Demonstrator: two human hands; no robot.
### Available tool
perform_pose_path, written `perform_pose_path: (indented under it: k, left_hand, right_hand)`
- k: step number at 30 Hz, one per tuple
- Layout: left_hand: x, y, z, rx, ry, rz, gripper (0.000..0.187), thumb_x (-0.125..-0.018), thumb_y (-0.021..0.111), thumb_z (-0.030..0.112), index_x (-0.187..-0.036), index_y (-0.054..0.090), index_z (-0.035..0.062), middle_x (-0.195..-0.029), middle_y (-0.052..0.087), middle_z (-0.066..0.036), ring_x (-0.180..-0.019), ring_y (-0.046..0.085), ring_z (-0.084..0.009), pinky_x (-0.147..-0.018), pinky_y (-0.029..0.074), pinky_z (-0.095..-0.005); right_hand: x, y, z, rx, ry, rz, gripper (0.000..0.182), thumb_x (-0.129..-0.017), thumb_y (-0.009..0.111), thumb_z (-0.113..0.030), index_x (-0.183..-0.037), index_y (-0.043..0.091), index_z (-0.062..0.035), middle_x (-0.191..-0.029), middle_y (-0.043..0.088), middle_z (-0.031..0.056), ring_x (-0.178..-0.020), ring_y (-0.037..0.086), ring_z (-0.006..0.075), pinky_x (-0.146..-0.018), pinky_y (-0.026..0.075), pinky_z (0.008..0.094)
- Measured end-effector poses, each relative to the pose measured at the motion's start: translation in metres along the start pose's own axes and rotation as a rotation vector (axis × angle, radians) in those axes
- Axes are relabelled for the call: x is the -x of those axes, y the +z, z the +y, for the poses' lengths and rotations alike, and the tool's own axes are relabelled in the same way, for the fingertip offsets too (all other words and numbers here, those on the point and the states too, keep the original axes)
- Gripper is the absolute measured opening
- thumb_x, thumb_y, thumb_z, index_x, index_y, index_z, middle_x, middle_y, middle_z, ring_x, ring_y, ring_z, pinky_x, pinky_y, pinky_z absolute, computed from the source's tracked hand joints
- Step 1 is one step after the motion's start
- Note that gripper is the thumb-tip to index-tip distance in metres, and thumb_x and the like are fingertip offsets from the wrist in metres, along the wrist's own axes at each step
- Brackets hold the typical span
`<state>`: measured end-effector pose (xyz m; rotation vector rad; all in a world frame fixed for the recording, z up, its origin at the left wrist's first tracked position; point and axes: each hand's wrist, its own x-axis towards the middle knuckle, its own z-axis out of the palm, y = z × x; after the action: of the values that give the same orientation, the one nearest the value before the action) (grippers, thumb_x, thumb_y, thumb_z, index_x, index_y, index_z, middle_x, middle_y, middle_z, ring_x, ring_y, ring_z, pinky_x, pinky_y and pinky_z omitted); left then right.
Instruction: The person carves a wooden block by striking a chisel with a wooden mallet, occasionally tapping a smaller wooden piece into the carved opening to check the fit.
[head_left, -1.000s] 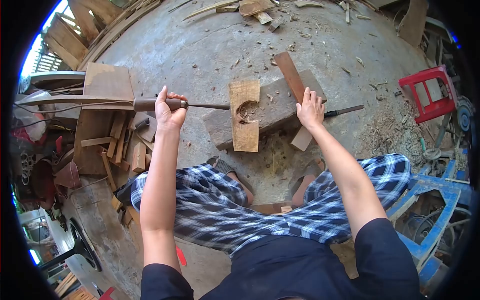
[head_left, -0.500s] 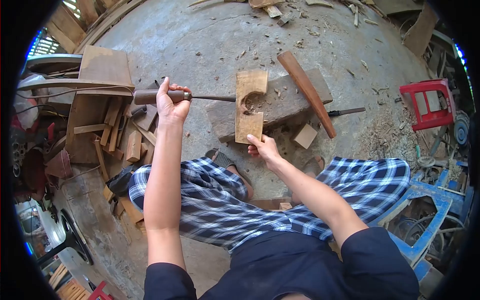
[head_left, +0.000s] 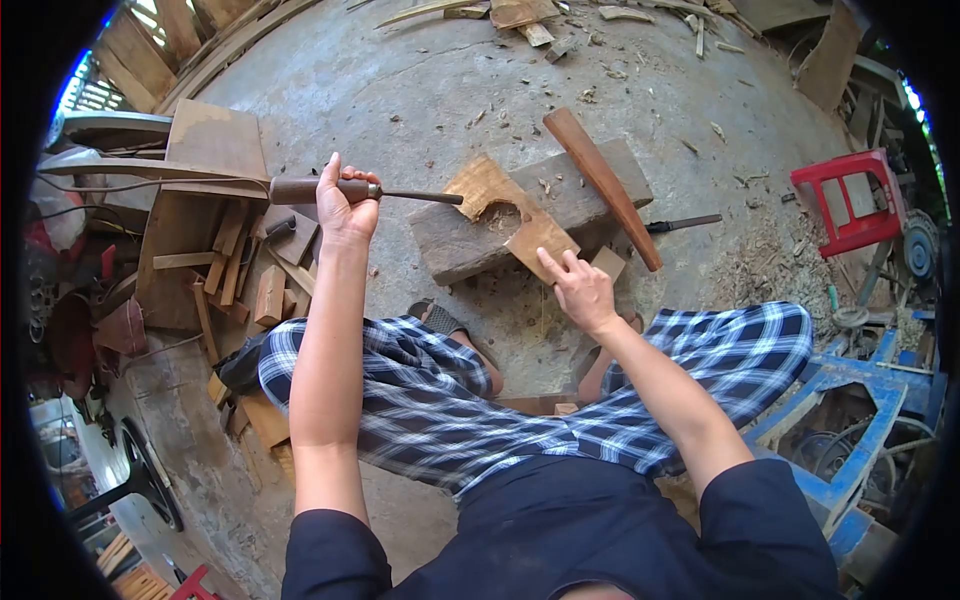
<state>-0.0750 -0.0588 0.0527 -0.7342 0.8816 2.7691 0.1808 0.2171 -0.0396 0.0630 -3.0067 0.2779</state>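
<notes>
My left hand [head_left: 347, 205] is wrapped round the wooden handle of a chisel [head_left: 292, 190]. Its long metal blade points right, the tip by the far left end of a notched piece of wood [head_left: 541, 240]. That piece is light brown, with a rounded cut-out in its side, and lies slantwise over a thick weathered wooden block [head_left: 455, 250]. At the near end of the piece, my right hand [head_left: 583, 290] holds it with the fingers on top; the thumb is hidden. A reddish-brown wooden bar [head_left: 605, 190] lies across the block's right end.
Beyond the bar, a dark-handled tool [head_left: 685, 224] lies on the concrete floor. A small wood block [head_left: 607, 263] sits near my right hand. Wood offcuts [head_left: 270, 295] pile up at left. At right are a red plastic stool [head_left: 848, 202], wood shavings and a blue metal frame [head_left: 830, 480].
The notched piece has turned, its far end swinging left and its near end right. My right hand moved right with it and now lies more over the top. The left hand has barely moved.
</notes>
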Motion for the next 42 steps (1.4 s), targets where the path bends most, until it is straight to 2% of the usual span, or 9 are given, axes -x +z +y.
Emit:
perform_pose_path:
  k: [11,17,21,27,29,35,37,39,42]
  left_hand:
    - [0.024,0.018,-0.039,-0.327,0.179,-0.212,0.021,-0.090,0.075,0.014,-0.085,0.054,0.0150,-0.071,0.054,0.001,-0.068,0.053,-0.0125,-0.073,0.048,-0.0364]
    - [0.034,0.042,-0.083,-0.507,0.357,-0.275,0.021,-0.083,0.082,0.010,-0.089,0.062,0.0104,-0.079,0.062,-0.002,-0.066,0.060,-0.0127,-0.065,0.050,-0.0297]
    - [0.036,0.051,-0.108,-0.606,0.407,-0.290,0.023,-0.084,0.083,0.019,-0.082,0.061,0.0113,-0.070,0.059,0.002,-0.061,0.054,-0.0080,-0.057,0.042,-0.0251]
    - [0.008,0.047,-0.114,-0.909,0.422,-0.291,0.041,-0.078,0.089,0.029,-0.091,0.058,0.0080,-0.078,0.059,-0.001,-0.060,0.055,-0.0095,-0.059,0.048,-0.0269]
    - [0.002,0.049,-0.116,-1.063,0.703,-0.285,0.052,-0.078,0.089,0.032,-0.101,0.051,0.0062,-0.077,0.059,-0.001,-0.060,0.055,-0.0097,-0.055,0.049,-0.0275]
    - [-0.001,0.048,-0.110,-0.876,0.638,-0.306,0.066,-0.077,0.090,0.034,-0.112,0.043,0.0051,-0.080,0.064,-0.007,-0.064,0.066,-0.0148,-0.056,0.053,-0.0271]
    - [0.003,0.051,-0.104,-0.878,0.626,-0.287,0.061,-0.079,0.088,0.034,-0.112,0.046,0.0034,-0.084,0.067,-0.009,-0.069,0.070,-0.0179,-0.058,0.056,-0.0279]
    - [-0.001,0.050,-0.095,-0.872,0.663,-0.419,0.058,-0.082,0.085,0.035,-0.113,0.049,0.0014,-0.084,0.067,-0.009,-0.069,0.071,-0.0193,-0.060,0.056,-0.0288]
    - [0.008,0.057,-0.085,-0.889,0.644,-0.435,0.042,-0.090,0.078,0.027,-0.111,0.053,0.0002,-0.093,0.067,-0.011,-0.084,0.071,-0.0221,-0.077,0.056,-0.0345]
  right_hand:
    - [-0.023,-0.014,0.025,-0.102,0.162,-0.047,0.045,-0.082,0.066,-0.010,-0.126,0.060,-0.0180,-0.105,0.056,0.0101,-0.099,0.060,0.0303,-0.082,0.050,0.0456]
    - [-0.040,-0.004,0.088,0.140,0.332,0.200,0.067,-0.081,0.073,-0.023,-0.143,0.048,-0.0175,-0.129,0.047,0.0097,-0.116,0.051,0.0313,-0.097,0.044,0.0468]
    - [-0.045,0.011,0.112,-0.105,0.601,-0.057,0.078,-0.087,0.069,-0.023,-0.155,0.031,-0.0233,-0.132,0.047,0.0131,-0.121,0.052,0.0370,-0.099,0.046,0.0523]
    - [-0.041,0.029,0.113,-0.047,0.630,-0.091,0.088,-0.087,0.062,-0.010,-0.159,0.016,-0.0338,-0.124,0.052,0.0155,-0.110,0.060,0.0375,-0.091,0.052,0.0494]
    - [-0.038,0.032,0.112,0.026,0.598,-0.049,0.093,-0.087,0.059,-0.006,-0.160,0.010,-0.0359,-0.122,0.052,0.0170,-0.105,0.063,0.0396,-0.086,0.053,0.0517]
    - [-0.067,0.006,0.109,-0.192,0.838,-0.259,0.077,-0.083,0.066,-0.016,-0.150,0.028,-0.0250,-0.106,0.068,0.0209,-0.095,0.069,0.0410,-0.080,0.055,0.0543]
    - [-0.073,-0.006,0.096,-0.186,0.868,-0.185,0.065,-0.081,0.071,-0.022,-0.137,0.041,-0.0130,-0.095,0.071,0.0194,-0.083,0.072,0.0345,-0.072,0.058,0.0465]
    - [-0.075,-0.022,0.078,-0.849,0.976,-0.155,0.061,-0.078,0.075,-0.024,-0.129,0.048,-0.0037,-0.092,0.070,0.0170,-0.069,0.071,0.0258,-0.060,0.057,0.0383]
    - [-0.056,-0.041,0.041,-1.129,0.920,-0.116,0.050,-0.082,0.074,-0.023,-0.120,0.052,0.0012,-0.079,0.063,0.0073,-0.055,0.060,0.0136,-0.048,0.050,0.0303]
